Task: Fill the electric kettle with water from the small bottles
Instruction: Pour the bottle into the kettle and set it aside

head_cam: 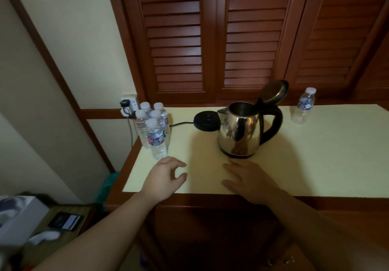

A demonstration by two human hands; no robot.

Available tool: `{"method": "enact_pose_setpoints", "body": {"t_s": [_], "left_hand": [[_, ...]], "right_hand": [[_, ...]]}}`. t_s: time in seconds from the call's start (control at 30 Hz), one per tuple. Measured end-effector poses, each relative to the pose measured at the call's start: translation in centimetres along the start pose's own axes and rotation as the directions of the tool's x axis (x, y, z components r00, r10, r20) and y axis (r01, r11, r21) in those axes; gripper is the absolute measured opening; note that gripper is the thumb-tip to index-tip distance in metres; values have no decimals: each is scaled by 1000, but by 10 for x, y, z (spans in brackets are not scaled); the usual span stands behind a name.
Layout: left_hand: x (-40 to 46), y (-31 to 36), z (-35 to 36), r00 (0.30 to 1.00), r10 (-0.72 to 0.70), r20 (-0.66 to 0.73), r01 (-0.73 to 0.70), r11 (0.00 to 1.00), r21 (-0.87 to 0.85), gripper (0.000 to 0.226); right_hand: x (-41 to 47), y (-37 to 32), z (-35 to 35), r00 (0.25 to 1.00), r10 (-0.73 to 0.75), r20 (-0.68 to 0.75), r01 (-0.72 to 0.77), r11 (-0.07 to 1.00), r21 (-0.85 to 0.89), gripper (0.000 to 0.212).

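Note:
A steel electric kettle (242, 131) with a black handle stands on the cream tabletop (315, 155), its lid (274, 91) swung up and open. Its black power base (206, 121) lies just to its left, apart from it. Several small capped water bottles (153, 129) cluster at the table's left edge. One more bottle (304, 106), which looks empty, stands at the far right. My left hand (164, 176) hovers below the cluster with loosely curled fingers, holding nothing. My right hand (250, 180) is spread flat just in front of the kettle.
A wall socket with a plug (128, 106) sits behind the bottles, and a cord runs to the base. Slatted wooden doors (210, 39) close off the back. Lower left, a low side table (63, 222) holds a white box and a dark card.

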State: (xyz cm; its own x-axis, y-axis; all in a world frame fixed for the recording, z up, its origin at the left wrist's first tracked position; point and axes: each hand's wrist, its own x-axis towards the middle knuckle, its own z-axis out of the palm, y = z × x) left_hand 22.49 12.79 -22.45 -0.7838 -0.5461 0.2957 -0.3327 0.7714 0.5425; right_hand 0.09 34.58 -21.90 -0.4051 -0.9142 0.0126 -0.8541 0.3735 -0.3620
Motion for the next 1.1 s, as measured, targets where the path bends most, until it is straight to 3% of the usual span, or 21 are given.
{"method": "enact_pose_setpoints", "body": {"t_s": [0.23, 0.43, 0.63, 0.77, 0.97, 1.1], "left_hand": [[11, -34, -37, 930, -293, -221, 269, 954, -136, 38], [48, -20, -36, 852, -475, -221, 356, 834, -423, 64], [51, -14, -16, 852, -445, -275, 325, 863, -387, 48], [41, 9, 2, 916, -372, -151, 290, 873, -392, 49], [51, 45, 27, 977, -199, 77, 213, 898, -386, 56], [52, 60, 42, 982, -135, 133, 178, 897, -404, 61]], "right_hand": [[-2, 2, 3, 999, 45, 16, -45, 999, -16, 72], [-3, 1, -1, 998, 47, 28, -45, 997, -67, 76], [-5, -5, -6, 997, 57, 51, -54, 997, -55, 72], [-5, -10, -12, 995, 70, 64, -69, 997, -20, 67], [13, -29, -46, 992, 6, -128, -11, 999, -37, 61], [26, -46, -80, 957, -58, -284, 49, 998, -39, 68]]}}
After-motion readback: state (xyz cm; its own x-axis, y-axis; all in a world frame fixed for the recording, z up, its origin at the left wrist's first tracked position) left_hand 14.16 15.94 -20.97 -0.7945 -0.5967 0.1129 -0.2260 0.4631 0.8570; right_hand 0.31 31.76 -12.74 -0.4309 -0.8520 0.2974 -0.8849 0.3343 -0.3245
